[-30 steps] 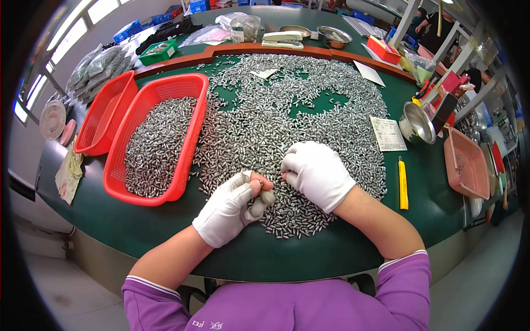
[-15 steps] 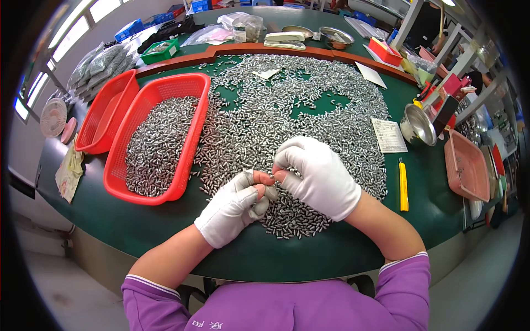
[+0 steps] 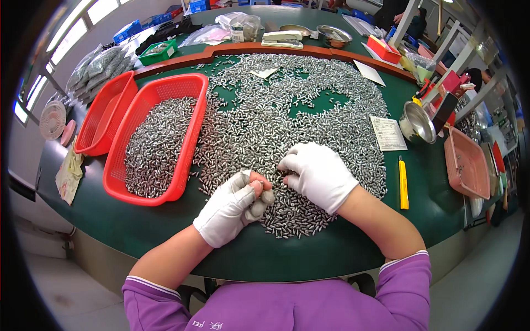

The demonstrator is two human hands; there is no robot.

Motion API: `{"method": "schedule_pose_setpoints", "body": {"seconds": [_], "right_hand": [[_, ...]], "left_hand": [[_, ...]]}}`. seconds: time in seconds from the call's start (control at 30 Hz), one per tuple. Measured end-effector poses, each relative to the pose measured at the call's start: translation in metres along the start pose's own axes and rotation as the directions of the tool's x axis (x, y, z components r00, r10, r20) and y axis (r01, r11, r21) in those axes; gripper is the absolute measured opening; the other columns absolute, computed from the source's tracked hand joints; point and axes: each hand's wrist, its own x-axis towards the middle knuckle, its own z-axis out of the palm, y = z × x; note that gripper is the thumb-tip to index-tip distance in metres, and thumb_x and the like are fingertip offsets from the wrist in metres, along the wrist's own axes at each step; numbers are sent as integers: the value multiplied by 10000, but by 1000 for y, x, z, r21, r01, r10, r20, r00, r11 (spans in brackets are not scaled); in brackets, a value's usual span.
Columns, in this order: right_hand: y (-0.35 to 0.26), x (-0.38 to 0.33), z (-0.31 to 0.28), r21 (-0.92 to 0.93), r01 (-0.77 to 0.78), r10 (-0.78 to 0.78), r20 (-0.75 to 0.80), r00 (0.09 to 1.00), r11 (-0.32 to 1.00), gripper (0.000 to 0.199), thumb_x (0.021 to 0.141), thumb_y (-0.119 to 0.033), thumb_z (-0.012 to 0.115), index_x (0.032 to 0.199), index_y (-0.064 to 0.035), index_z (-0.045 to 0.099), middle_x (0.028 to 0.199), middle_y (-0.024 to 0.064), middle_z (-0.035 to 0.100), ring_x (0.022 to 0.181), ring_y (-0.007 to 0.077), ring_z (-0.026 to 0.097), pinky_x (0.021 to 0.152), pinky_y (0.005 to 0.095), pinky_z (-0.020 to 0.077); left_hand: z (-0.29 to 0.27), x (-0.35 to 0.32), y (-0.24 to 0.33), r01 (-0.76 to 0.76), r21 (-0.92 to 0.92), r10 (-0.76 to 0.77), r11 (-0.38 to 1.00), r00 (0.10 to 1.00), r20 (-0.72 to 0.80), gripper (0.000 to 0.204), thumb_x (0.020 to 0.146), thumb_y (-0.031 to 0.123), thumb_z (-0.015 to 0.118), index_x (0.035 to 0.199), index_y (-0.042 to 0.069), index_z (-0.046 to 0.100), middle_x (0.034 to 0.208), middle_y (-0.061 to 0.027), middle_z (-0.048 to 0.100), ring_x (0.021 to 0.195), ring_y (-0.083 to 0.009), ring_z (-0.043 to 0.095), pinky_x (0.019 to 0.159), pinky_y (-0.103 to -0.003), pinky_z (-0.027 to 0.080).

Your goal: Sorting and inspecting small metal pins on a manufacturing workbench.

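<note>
A wide spread of small silvery metal parts covers the middle of the green table. Over its near side, my left hand, in a white glove with bare thumb and fingertip, is closed in a pinch. What sits between those fingertips is too small to make out. Just to the right, my white-gloved right hand hovers low over the parts, thumb and forefinger a little apart and pointing left. Its other fingers are curled beneath and partly hidden.
Left of the spread stands a red perforated basket heaped with the same parts, beside another red basket. A yellow cutter, a printed sheet, a steel bowl and a pink tray lie rightward. A brown ledge borders the back.
My right hand has parted from my left fingertips, moving slightly right and down over the parts, with its thumb and forefinger spreading. My left hand stays pinched in nearly the same place.
</note>
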Motion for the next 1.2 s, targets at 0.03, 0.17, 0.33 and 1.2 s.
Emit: {"method": "schedule_pose_setpoints", "body": {"seconds": [0.03, 0.17, 0.33, 1.2], "right_hand": [[2, -1, 1, -1, -2, 2, -1, 1000, 1000, 167, 795, -247, 702, 911, -127, 703, 899, 61, 641, 859, 287, 637, 758, 398, 521], [-4, 2, 3, -76, 4, -3, 12, 1000, 997, 122, 792, -216, 687, 839, -105, 670, 870, 75, 620, 837, 281, 628, 740, 407, 516], [-5, 5, 1, -102, 31, -39, -80, 996, 994, 98, 785, -181, 684, 823, -93, 665, 842, 77, 620, 810, 283, 632, 711, 407, 518], [-1, 6, -6, -155, -100, 103, 10, 995, 983, 186, 781, -97, 692, 967, -104, 689, 955, 69, 660, 895, 288, 634, 796, 392, 522]], "left_hand": [[1, 0, 0, -5, 8, 5, 1000, 1000, -2, 242, 963, 294, 630, 1079, 96, 552, 903, 5, 605, 709, -59, 506, 654, -199, 423], [0, 0, 1, -3, -7, 3, 1000, 1000, 6, 233, 970, 300, 619, 1070, 99, 559, 905, 8, 612, 715, -60, 515, 663, -205, 431], [-2, 0, 3, 5, -63, -2, 998, 998, 56, 270, 946, 275, 652, 1117, 89, 556, 929, 0, 611, 727, -62, 508, 683, -218, 425], [7, -3, 4, -2, 20, 3, 1000, 999, -42, 214, 906, 131, 683, 1051, 88, 533, 892, -10, 576, 673, -72, 479, 610, -202, 388]]}}
